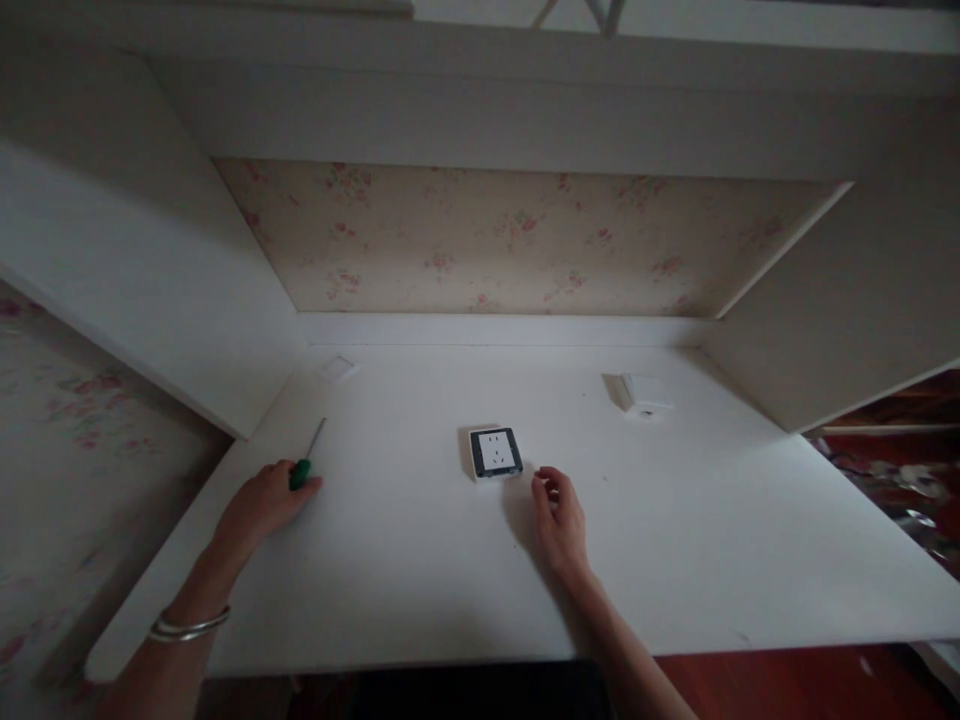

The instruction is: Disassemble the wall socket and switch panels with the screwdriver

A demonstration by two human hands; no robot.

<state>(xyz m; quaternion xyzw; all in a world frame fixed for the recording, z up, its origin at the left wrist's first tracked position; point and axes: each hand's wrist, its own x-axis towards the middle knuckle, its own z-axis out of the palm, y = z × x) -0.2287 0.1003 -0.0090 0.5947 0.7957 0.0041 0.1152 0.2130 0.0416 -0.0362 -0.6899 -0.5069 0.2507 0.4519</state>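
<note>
My left hand [262, 505] lies on the white desk [675, 540] at the left, its fingers closed round the green handle of a screwdriver [307, 460] whose thin shaft points away toward the back. A small wall socket [496, 452], white face in a dark frame, lies flat in the middle of the desk. My right hand [559, 520] rests just in front and to the right of the socket, fingers curled, a short gap from its corner; I cannot make out anything in it.
A small white box-like part [642, 394] sits at the back right of the desk. A flat white square piece [337, 368] lies at the back left. White side panels and a flowered back wall [510, 240] enclose the desk. A bangle circles my left wrist.
</note>
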